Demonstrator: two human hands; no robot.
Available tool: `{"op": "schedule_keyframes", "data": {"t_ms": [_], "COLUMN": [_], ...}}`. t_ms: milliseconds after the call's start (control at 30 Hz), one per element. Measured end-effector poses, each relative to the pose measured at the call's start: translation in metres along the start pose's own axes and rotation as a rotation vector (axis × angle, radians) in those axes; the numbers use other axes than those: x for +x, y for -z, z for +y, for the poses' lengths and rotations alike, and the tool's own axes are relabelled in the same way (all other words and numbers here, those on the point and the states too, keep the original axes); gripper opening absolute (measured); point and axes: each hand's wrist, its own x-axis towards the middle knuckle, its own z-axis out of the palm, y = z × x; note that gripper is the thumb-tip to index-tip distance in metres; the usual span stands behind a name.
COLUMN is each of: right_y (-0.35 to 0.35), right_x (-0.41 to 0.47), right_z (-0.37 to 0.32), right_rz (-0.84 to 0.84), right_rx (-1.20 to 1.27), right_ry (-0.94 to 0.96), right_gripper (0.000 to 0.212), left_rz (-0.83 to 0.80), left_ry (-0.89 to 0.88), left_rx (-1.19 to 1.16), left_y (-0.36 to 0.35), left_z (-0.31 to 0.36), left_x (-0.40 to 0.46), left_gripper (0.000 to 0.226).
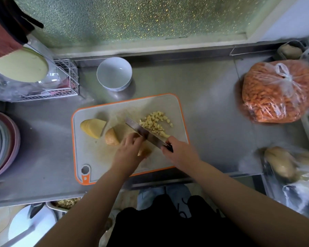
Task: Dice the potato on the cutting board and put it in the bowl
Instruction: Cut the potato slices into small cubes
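Potato (132, 137) under left hand (130, 145) — knife (143, 131) beside dice (155, 123).

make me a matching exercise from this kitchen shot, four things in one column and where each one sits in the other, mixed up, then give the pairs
Things:
1. white ceramic bowl
2. pile of small yellow potato cubes
3. clear plastic bag of orange carrot pieces
4. steel cleaver with a dark handle

Places:
A. held in the right hand, over the board
B. on the steel counter behind the orange-rimmed cutting board, empty
C. on the board, right of the blade
D. on the counter at far right

Pairs: 1-B, 2-C, 3-D, 4-A
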Motion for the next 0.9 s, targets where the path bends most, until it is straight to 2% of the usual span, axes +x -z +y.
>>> {"op": "schedule_keyframes", "data": {"t_ms": [100, 333, 500, 633, 767, 800, 867, 900], "right_y": [-0.007, -0.017, -0.025, -0.029, -0.027, -0.026, -0.026, -0.026], "right_x": [-0.001, -0.007, -0.009, -0.009, -0.02, -0.022, -0.026, -0.027], "right_z": [0.0, -0.004, -0.007, -0.013, -0.021, -0.023, -0.022, -0.023], "right_rz": [-0.021, -0.022, 0.01, 0.014, 0.042, 0.087, 0.12, 0.101], "right_rx": [-0.039, -0.127, -0.155, -0.262, -0.318, -0.321, -0.4, -0.413], "right_ry": [-0.032, 0.0, -0.004, 0.047, 0.058, 0.056, 0.067, 0.06], "right_gripper": [0.021, 0.022, 0.021, 0.011, 0.005, 0.005, 0.021, 0.018], "left_rz": [0.197, 0.324, 0.351, 0.387, 0.356, 0.34, 0.313, 0.301], "left_ry": [0.06, 0.114, 0.081, -0.044, -0.063, -0.053, -0.033, -0.019], "left_rx": [-0.087, -0.204, -0.164, 0.008, 0.063, 0.057, 0.041, 0.026], "left_y": [-0.021, -0.035, -0.041, -0.037, -0.031, -0.031, -0.033, -0.033], "left_z": [0.002, 0.006, 0.006, 0.003, 0.006, 0.006, 0.005, 0.004], "left_x": [-0.019, -0.023, -0.022, -0.02, -0.016, -0.015, -0.012, -0.011], "left_gripper": [0.057, 0.032, 0.025, 0.014, 0.021, 0.022, 0.022, 0.022]}}
